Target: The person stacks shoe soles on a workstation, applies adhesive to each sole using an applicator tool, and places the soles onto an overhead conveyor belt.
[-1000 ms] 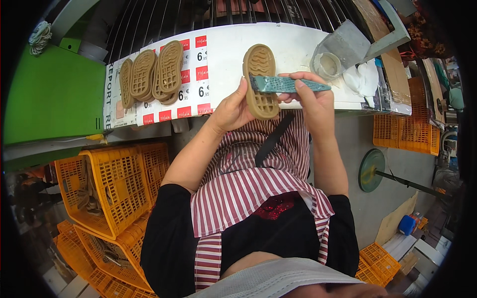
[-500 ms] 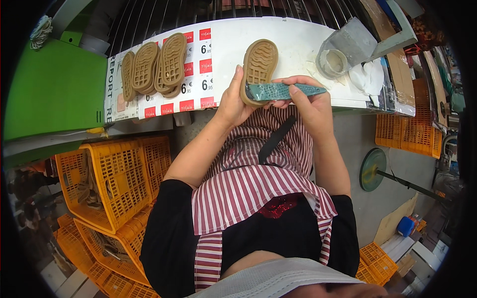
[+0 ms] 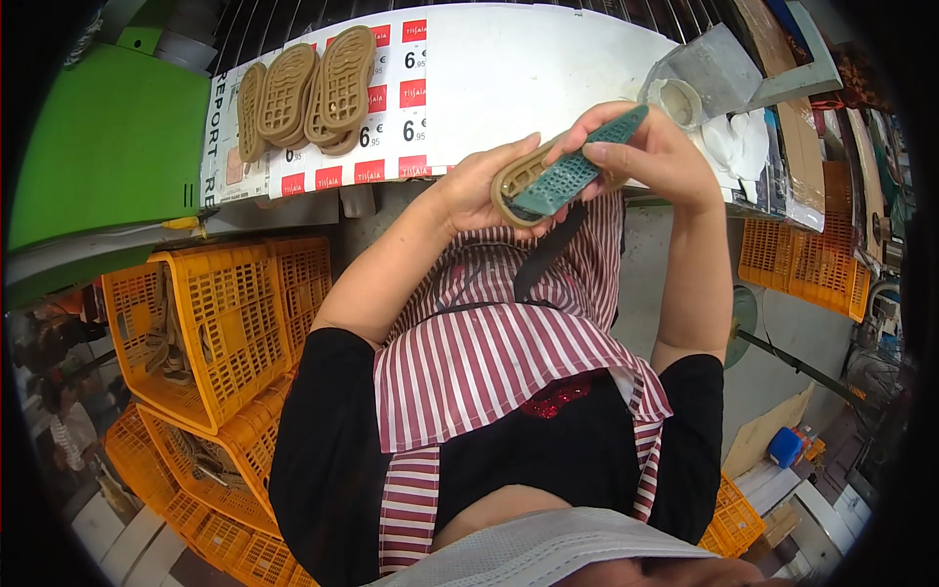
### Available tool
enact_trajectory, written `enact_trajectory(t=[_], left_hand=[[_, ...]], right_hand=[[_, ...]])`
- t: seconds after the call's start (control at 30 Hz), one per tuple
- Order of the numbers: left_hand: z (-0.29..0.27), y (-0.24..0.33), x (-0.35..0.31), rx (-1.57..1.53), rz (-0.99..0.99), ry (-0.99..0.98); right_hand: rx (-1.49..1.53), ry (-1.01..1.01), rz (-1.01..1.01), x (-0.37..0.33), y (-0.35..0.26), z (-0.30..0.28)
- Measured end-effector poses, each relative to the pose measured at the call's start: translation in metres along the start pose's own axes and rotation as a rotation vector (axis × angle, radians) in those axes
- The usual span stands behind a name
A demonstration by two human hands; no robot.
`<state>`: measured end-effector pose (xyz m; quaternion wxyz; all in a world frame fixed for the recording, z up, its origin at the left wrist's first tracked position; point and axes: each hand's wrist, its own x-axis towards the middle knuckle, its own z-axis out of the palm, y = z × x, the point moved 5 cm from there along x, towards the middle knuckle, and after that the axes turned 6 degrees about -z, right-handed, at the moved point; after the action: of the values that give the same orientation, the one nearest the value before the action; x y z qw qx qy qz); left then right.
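Observation:
Just off the table's near edge, my left hand (image 3: 474, 188) is closed round the heel end of a tan shoe sole (image 3: 508, 180), whose gridded hollow faces up. The sole slants toward the upper right. Between thumb and fingers, my right hand (image 3: 657, 157) grips a green perforated strip (image 3: 565, 178) with a pointed far end. This strip lies slanted along the sole, its broad end down at the heel; whether it is seated in the hollow I cannot tell. My right fingers hide much of the sole's far end.
More tan soles (image 3: 344, 83) lie piled at the left of the white tabletop (image 3: 528, 73). To the right stand a whitish tub (image 3: 677, 102), a grey box-like piece (image 3: 712, 70) and crumpled white material (image 3: 736, 147). Orange crates (image 3: 240, 323) are stacked below left; a green panel (image 3: 108, 161) rises beyond.
The sole has turned from nearly upright to slanting right and come nearer me. The green strip has swung from level to slanted along it, and my right hand has moved up and right.

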<state>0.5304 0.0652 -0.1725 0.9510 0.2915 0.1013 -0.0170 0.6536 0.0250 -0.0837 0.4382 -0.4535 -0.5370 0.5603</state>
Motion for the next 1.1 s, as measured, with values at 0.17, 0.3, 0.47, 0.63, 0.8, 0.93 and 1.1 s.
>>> enact_trajectory(t=[0.17,0.3,0.47,0.63,0.8,0.93,1.1], left_hand=[[-0.004,-0.009,0.003,-0.008,-0.061,-0.165],[-0.008,-0.005,-0.001,-0.027,-0.033,-0.119],[-0.01,0.001,-0.004,-0.076,0.045,-0.121],[-0.015,0.006,0.0,-0.103,0.131,-0.124],[-0.012,0.006,0.003,-0.061,0.11,0.04],[-0.022,0.006,0.0,-0.04,0.113,0.14],[-0.024,0.015,0.004,-0.131,0.141,0.0]], right_hand=[[-0.123,-0.112,-0.022,0.004,-0.013,0.002],[-0.354,0.064,-0.043,-0.009,-0.017,-0.016],[-0.421,0.323,-0.207,-0.033,-0.013,-0.044],[-0.545,0.693,-0.323,-0.048,-0.014,-0.038],[-1.084,0.621,-0.531,-0.039,-0.019,0.006],[-0.871,0.491,-0.554,-0.034,-0.012,0.023],[-0.209,0.712,-0.466,-0.043,0.0,0.003]])
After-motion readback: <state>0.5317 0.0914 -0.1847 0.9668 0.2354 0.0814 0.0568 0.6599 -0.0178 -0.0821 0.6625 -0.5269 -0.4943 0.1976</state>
